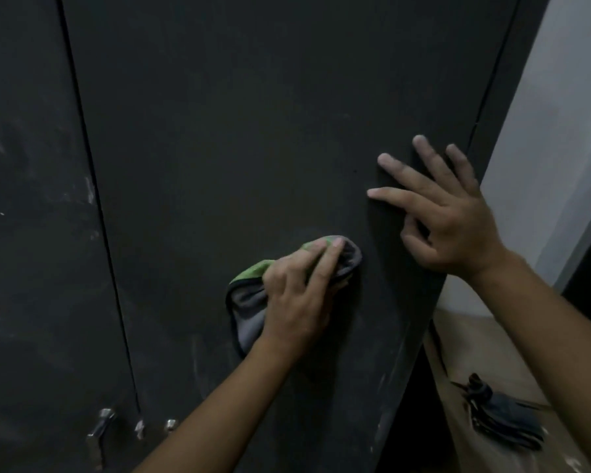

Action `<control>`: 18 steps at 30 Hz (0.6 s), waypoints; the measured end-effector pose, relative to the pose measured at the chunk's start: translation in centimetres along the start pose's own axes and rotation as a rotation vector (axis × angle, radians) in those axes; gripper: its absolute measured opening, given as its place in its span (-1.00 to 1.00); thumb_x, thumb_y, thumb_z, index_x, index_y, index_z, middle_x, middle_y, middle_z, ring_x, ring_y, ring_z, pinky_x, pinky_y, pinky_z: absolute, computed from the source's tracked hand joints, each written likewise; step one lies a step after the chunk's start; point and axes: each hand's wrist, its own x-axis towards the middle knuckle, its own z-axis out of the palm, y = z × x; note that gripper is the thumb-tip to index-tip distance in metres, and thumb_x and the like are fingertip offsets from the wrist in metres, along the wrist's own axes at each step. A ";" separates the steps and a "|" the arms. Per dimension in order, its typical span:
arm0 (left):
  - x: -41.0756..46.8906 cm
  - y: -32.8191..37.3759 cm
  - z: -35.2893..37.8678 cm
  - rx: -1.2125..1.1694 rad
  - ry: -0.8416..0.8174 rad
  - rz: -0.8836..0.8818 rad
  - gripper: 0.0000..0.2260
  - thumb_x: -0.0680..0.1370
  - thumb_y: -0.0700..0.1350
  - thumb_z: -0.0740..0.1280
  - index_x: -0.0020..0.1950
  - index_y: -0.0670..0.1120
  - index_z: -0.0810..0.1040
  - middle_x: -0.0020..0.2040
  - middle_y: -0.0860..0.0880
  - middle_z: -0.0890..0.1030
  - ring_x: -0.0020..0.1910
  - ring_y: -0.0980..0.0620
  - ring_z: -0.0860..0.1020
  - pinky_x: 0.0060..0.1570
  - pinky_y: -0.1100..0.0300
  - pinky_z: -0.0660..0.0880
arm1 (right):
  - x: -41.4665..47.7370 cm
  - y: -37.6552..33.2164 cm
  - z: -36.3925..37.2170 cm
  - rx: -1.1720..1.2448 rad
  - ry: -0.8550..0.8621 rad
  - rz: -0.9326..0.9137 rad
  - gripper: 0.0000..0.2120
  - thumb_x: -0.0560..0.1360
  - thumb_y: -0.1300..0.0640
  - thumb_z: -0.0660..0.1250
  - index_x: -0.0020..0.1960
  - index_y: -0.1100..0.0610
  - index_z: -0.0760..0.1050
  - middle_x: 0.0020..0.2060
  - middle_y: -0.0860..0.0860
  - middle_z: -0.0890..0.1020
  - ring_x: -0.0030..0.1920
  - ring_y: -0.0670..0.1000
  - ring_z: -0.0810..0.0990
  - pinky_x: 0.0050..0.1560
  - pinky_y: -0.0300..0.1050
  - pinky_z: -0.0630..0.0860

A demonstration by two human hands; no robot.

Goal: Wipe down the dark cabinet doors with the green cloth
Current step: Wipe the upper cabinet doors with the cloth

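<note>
Two dark cabinet doors fill the view: a right door and a left door, split by a thin vertical gap. My left hand presses the green and grey cloth flat against the lower middle of the right door, fingers laid over the bunched cloth. My right hand rests open on the same door near its right edge, fingers spread and pointing up-left.
The left door carries pale smudges. Metal handles sit low near the gap between the doors. Right of the cabinet stands a light wall. On the brown floor lies a dark bundled object.
</note>
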 end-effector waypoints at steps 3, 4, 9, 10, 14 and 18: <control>-0.8 3.9 2.4 0.003 -0.027 0.144 -0.52 0.60 0.00 0.33 0.51 0.05 0.32 0.41 0.04 0.36 0.14 -0.03 0.46 0.19 0.02 0.36 | -0.4 0.1 1.0 -0.034 0.124 -0.016 -0.54 0.44 0.22 0.25 0.31 0.06 0.58 0.44 0.04 0.45 0.51 0.22 0.30 0.43 0.33 0.23; -1.7 4.8 3.1 0.010 -0.066 0.198 -0.48 0.57 0.03 0.36 0.51 0.08 0.32 0.42 0.07 0.36 0.14 0.00 0.45 0.17 0.03 0.35 | -0.4 0.2 1.1 -0.028 0.155 -0.013 -0.54 0.43 0.24 0.25 0.30 0.05 0.59 0.42 0.02 0.47 0.50 0.20 0.33 0.42 0.31 0.25; -7.1 5.8 4.1 0.074 -0.293 0.509 -0.56 0.66 -0.04 0.17 0.55 0.10 0.27 0.48 0.10 0.33 0.22 0.07 0.45 0.18 0.09 0.28 | -0.7 0.5 1.7 -0.064 0.192 -0.024 -0.58 0.49 0.23 0.26 0.30 0.02 0.59 0.40 0.00 0.50 0.48 0.17 0.37 0.43 0.26 0.27; -7.3 5.3 4.0 0.077 -0.287 0.515 -0.58 0.67 -0.04 0.16 0.55 0.11 0.28 0.46 0.11 0.35 0.19 0.07 0.45 0.14 0.09 0.28 | -0.7 0.5 1.9 -0.069 0.188 -0.027 -0.59 0.50 0.22 0.26 0.31 0.01 0.59 0.40 0.00 0.50 0.48 0.17 0.37 0.43 0.26 0.26; -4.2 2.7 2.7 0.021 -0.074 0.227 -0.54 0.62 0.00 0.27 0.51 0.17 0.28 0.35 0.08 0.40 0.07 -0.03 0.49 0.02 -0.02 0.39 | -0.8 0.6 2.0 -0.095 0.185 -0.009 -0.59 0.52 0.19 0.21 0.31 -0.01 0.59 0.41 -0.02 0.49 0.48 0.15 0.38 0.44 0.25 0.26; 0.7 3.1 2.7 -0.036 0.122 0.021 -0.63 0.62 0.00 0.32 0.44 0.09 0.41 0.31 0.04 0.48 0.04 -0.10 0.59 0.03 -0.06 0.44 | -0.8 0.4 1.9 -0.079 0.169 0.001 -0.59 0.55 0.13 0.12 0.30 0.00 0.59 0.40 -0.01 0.50 0.48 0.16 0.38 0.43 0.28 0.27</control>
